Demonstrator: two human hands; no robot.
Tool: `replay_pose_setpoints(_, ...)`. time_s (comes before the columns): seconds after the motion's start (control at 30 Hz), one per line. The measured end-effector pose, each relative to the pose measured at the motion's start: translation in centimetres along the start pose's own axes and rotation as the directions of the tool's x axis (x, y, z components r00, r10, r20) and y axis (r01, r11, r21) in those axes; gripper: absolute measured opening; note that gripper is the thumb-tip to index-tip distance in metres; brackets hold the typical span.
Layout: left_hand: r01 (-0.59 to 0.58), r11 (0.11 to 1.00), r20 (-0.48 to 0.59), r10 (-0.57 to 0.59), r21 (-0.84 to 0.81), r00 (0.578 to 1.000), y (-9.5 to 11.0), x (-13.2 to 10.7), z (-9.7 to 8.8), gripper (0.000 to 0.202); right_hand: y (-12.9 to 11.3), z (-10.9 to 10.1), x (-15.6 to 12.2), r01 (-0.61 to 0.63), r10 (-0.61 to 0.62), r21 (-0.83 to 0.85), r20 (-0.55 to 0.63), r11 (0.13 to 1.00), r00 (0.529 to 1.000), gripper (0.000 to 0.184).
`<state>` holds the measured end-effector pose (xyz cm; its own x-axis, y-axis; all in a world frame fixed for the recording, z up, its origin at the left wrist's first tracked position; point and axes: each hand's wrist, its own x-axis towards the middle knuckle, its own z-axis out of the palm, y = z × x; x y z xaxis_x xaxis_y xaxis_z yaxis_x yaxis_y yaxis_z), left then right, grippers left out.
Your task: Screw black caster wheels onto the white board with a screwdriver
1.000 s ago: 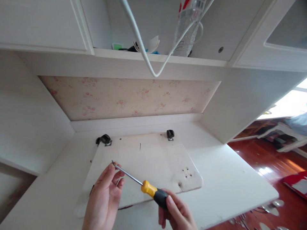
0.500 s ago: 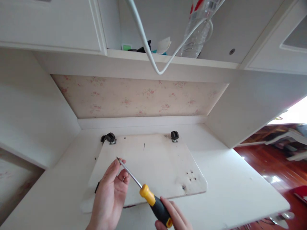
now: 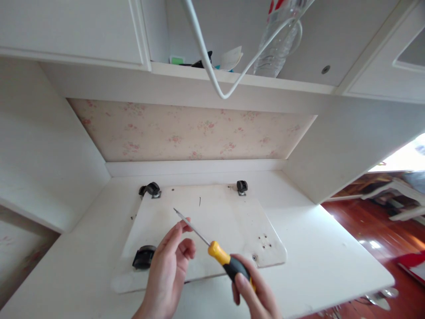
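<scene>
Screwdriver (image 3: pixel 217 251) now pokes farther toward ten o'clock past left hand (image 3: pixel 170 266) (pinching, cannot tell), right hand (image 3: pixel 260 292) fingers wrapping it, eight-o'clock caster (image 3: pixel 144 258) uncovered, hence accessible.

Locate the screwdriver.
In the head view, the screwdriver slants across the lower middle over the white board, handle in the right grip, shaft by the left grip.

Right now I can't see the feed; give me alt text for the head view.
The right hand holds a yellow-and-black screwdriver over a white board on a white desk, with the left hand at the shaft. Black casters stand near three board corners; small holes mark the fourth.
</scene>
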<state>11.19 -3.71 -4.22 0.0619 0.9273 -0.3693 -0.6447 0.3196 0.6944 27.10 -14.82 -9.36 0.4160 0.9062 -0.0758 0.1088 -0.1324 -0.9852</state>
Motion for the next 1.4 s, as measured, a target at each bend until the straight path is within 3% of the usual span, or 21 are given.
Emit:
replay_pose_setpoints(0.03,0.027,0.999,0.008,-0.027,0.027,1.0,-0.5,-0.2,-0.2,0.034,-0.9,-1.3,1.1,0.02,-0.02,-0.021,0.026,1.0,0.999,0.051)
replay_pose_setpoints(0.17,0.059,0.981,0.062,-0.072,0.185,0.996,-2.1,-0.7,-1.1,0.038,-4.7,-7.2,6.7,0.059,-0.08,-0.18,-0.108,0.982,0.991,0.05)
replay_pose_setpoints(0.23,-0.004,0.954,0.109,-0.03,0.3,0.994,-2.5,-0.7,-1.8,0.038,-6.4,-9.6,9.7,0.046,-0.106,-0.317,-0.172,0.947,0.979,0.051)
replay_pose_setpoints(0.3,-0.093,0.902,0.168,0.023,0.422,0.986,-2.7,-0.4,-2.4,0.038,-8.0,-11.2,12.5,-0.009,-0.122,-0.514,-0.22,0.858,0.968,0.053)
replay_pose_setpoints(0.4,-0.183,0.803,0.235,0.056,0.567,0.97,-2.8,0.2,-3.1,0.038,-9.8,-12.4,15.9,-0.048,-0.131,-0.608,-0.247,0.792,0.96,0.049)
replay_pose_setpoints(0.63,-0.279,0.647,0.323,0.053,0.709,0.945,-2.9,0.7,-3.9,0.041,-12.1,-11.8,19.0,-0.027,-0.173,-0.779,-0.172,0.626,0.97,0.044)
replay_pose_setpoints(0.87,-0.294,0.64,0.357,0.033,0.71,0.933,-2.5,0.7,-3.9,0.037,-13.8,-11.2,19.3,0.001,-0.232,-0.87,-0.13,0.493,0.964,0.042)
replay_pose_setpoints(1.13,-0.317,0.608,0.379,0.028,0.728,0.925,-2.1,0.5,-3.9,0.037,-16.0,-10.8,20.3,0.027,-0.333,-0.864,-0.165,0.503,0.928,0.042)
replay_pose_setpoints(1.23,-0.316,0.602,0.382,0.021,0.733,0.924,-2.1,0.5,-3.8,0.038,-17.7,-9.8,21.0,0.049,-0.367,-0.883,-0.143,0.466,0.919,0.039)
replay_pose_setpoints(1.4,-0.325,0.598,0.385,0.029,0.733,0.922,-2.0,0.6,-3.7,0.038,-19.5,-7.1,22.1,0.108,-0.341,-0.941,-0.008,0.319,0.94,0.032)
